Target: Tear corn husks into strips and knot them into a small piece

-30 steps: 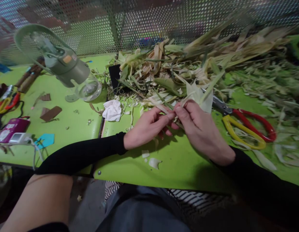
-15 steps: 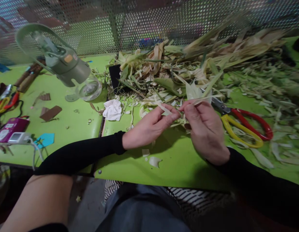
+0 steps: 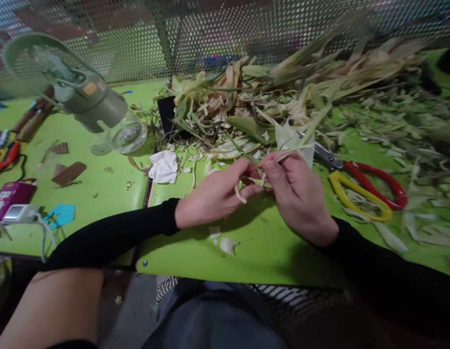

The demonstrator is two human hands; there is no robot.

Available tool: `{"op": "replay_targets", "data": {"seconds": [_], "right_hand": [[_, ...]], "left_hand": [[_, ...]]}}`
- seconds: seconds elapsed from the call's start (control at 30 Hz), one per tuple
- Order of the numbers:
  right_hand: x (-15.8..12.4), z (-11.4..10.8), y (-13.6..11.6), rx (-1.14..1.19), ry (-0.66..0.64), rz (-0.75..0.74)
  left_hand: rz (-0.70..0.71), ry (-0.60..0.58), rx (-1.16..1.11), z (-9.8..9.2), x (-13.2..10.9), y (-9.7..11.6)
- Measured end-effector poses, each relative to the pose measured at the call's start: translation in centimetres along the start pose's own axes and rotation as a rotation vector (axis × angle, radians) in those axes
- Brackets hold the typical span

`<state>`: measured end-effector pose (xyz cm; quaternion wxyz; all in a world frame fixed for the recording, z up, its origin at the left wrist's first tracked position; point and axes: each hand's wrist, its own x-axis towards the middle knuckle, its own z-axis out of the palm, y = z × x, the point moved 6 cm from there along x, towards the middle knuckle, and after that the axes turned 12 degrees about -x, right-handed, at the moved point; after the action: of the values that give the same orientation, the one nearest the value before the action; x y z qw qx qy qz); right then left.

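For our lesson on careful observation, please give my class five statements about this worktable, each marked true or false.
1. The right hand pinches a pale strip. True.
2. The scissors lie to the right of both hands. True.
3. Both scissor handles are red. False: one is red, the other yellow.
4. The bottle is left of the crumpled white tissue. True.
5. The left hand grips the tissue. False: the tissue lies on the green table, apart from that hand.
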<state>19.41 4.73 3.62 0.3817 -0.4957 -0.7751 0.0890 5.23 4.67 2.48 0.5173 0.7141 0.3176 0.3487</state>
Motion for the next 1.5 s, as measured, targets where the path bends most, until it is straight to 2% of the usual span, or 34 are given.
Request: {"op": "replay_targets", "data": {"seconds": [0.13,0.23,0.37,0.43,0.53,0.63,0.73,0.83,1.0,1.13,1.2,1.4,1.5], "right_hand": [[0.0,0.1,0.0,-0.121,-0.010,-0.066],[-0.1,0.1,-0.1,-0.229,-0.012,-0.131],[-0.4,-0.2,-1.0,-0.334,0.005,-0.227],[-0.4,-0.3,-1.1,-0.296,-0.027,-0.173],[-0.4,-0.4,-0.8,-0.133,-0.094,-0.003],[-0.3,-0.3,-0.1,0.043,-0.124,0.135],[-0.1,-0.2,0.4,0.183,-0.093,0.210],[0.1,-0.3,0.5,0.230,-0.075,0.233],[0.2,-0.1,0.4,0.238,-0.185,0.265],[0.1,0.7,0.8,0.364,-0.287,0.317],[0.0,0.8,0.8,0.390,-0.276,0.327],[-0.4,-0.3,-0.2,0.373,-0.076,0.285],[-0.5,-0.5,-0.5,0.380,-0.036,0.285]], "left_hand": [[-0.021,-0.043,0.123,-0.5,0.0,-0.2],[0.004,-0.049,0.223,-1.1,0.1,0.5],[-0.053,-0.044,0.108,-1.4,-0.1,1.1],[-0.119,-0.059,-0.053,-1.0,-0.3,0.9],[-0.197,-0.035,-0.311,-0.3,-0.1,0.2],[-0.181,0.037,-0.422,-0.3,0.3,-0.2],[-0.143,0.084,-0.457,-0.5,0.6,-0.3],[-0.110,0.130,-0.446,-0.7,0.6,-0.3],[-0.042,0.195,-0.280,-0.7,0.1,-0.1],[0.021,0.171,-0.230,-0.4,0.0,0.5],[0.007,0.165,-0.255,-0.4,0.0,0.5],[-0.066,0.149,-0.420,0.1,0.1,1.2],[-0.071,0.164,-0.455,0.2,0.0,1.7]]}}
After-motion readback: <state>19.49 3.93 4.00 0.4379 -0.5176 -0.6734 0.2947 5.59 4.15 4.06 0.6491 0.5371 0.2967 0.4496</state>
